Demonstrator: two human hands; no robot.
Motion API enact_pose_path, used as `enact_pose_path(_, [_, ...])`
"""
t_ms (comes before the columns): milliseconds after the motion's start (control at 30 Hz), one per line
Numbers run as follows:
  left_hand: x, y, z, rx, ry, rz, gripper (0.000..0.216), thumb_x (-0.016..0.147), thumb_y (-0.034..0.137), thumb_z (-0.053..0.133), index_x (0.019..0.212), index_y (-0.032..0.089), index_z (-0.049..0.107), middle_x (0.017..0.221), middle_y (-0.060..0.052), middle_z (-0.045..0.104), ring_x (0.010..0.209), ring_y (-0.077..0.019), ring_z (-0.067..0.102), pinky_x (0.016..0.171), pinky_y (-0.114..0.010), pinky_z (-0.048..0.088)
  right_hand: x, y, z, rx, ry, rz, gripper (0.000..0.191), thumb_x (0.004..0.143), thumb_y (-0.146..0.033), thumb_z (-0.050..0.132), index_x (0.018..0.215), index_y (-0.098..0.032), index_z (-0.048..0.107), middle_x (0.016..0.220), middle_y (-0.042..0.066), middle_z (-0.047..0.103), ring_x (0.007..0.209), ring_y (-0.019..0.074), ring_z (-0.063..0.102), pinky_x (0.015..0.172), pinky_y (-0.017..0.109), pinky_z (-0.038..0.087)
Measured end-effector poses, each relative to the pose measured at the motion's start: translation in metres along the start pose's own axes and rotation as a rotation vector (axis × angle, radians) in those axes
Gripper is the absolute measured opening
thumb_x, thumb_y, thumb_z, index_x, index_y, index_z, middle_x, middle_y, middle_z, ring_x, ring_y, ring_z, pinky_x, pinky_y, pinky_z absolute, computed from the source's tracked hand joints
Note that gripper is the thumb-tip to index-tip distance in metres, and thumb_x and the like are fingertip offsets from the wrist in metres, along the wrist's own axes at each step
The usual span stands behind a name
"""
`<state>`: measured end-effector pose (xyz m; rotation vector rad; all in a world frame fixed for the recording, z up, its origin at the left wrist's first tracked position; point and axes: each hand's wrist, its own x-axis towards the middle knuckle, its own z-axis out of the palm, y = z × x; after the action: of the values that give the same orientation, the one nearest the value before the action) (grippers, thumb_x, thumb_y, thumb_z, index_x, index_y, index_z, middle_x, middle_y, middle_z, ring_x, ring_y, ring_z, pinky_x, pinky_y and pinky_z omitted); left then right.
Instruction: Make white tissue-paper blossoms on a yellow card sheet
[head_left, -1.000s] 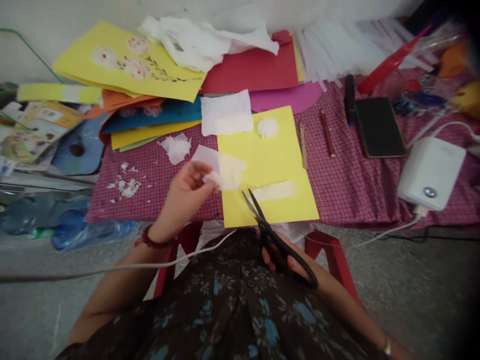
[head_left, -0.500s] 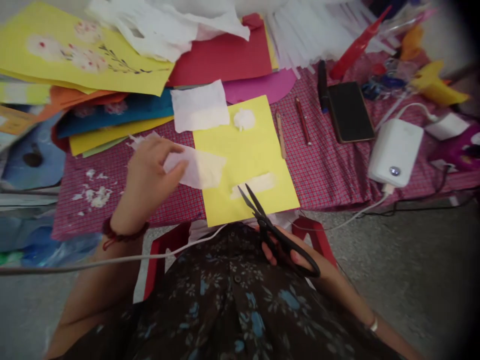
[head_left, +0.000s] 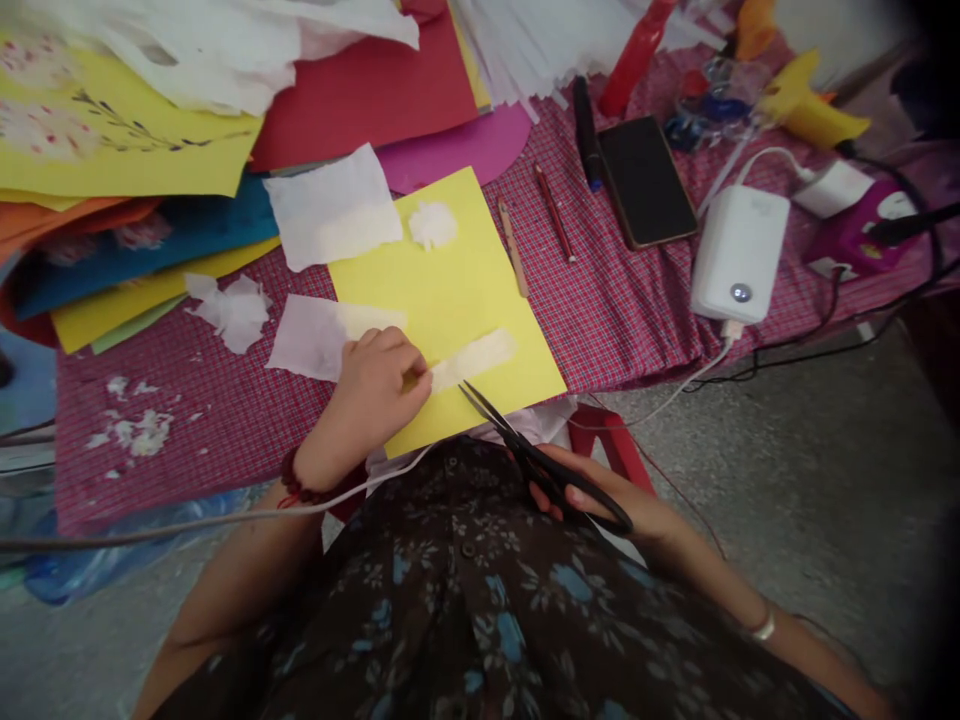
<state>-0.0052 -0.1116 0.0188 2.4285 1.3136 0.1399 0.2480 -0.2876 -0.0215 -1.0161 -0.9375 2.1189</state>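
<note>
Head view: the left hand (head_left: pixel 379 387) is at the left end of the white strip (head_left: pixel 484 354), which lies on the yellow sheet (head_left: pixel 427 295) at the counter's (head_left: pixel 240 420) near edge; whether its grip pinches the strip cannot be told. The right hand's (head_left: pixel 600 473) grip is closed round the handles of the scissors (head_left: pixel 525 450), tips just beside the strip. Taking up the strip appears the step in hand; the next move likely calls for a sure fingertip hold, blades clear.
</note>
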Motion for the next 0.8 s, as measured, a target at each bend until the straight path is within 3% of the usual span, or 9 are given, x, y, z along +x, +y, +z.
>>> enact_pose_path(233, [-0.004,0.006,-0.001,-0.222,-0.026,0.012,0.015,0.078,0.024,0.051,0.064,0.019,0.052,0.071,-0.004,0.059,0.073,-0.0203,0.053,0.071,-0.036,0.040,0.000,-0.012,0.004,-0.016,0.036,0.054,0.067,0.087,-0.063,0.061,0.129,-0.012,0.052,0.084,0.002,0.056,0.071,0.0119,0.050,0.063,0.025,0.038])
enact_pose_path(500, [-0.021,0.016,-0.001,-0.820,0.006,-0.304,0.009,0.079,0.025,0.059,0.072,0.019,0.058,0.068,0.001,0.062,0.065,-0.0145,0.057,0.064,-0.028,0.043,-0.007,-0.014,-0.003,-0.010,-0.002,0.080,0.068,0.086,-0.065,0.059,0.128,-0.012,0.050,0.087,0.004,0.057,0.071,0.0124,0.053,0.061,0.025,0.039])
enact_pose_path(633, [-0.021,0.012,0.007,-0.848,-0.081,-0.319,0.010,0.081,0.024,0.058,0.072,0.020,0.057,0.063,0.002,0.062,0.062,-0.0138,0.058,0.064,-0.027,0.044,0.003,-0.018,-0.002,-0.086,-0.068,0.039,0.069,0.086,-0.067,0.058,0.128,-0.012,0.051,0.091,0.005,0.055,0.078,0.0137,0.052,0.069,0.027,0.042])
enact_pose_path(800, [-0.021,0.009,0.008,-0.794,-0.132,-0.256,0.011,0.081,0.022,0.056,0.071,0.019,0.055,0.064,0.003,0.059,0.062,-0.0124,0.055,0.062,-0.025,0.043,0.018,-0.021,0.002,-0.118,-0.102,0.047,0.075,0.087,-0.070,0.055,0.134,-0.013,0.048,0.090,0.004,0.054,0.076,0.0138,0.050,0.066,0.027,0.041])
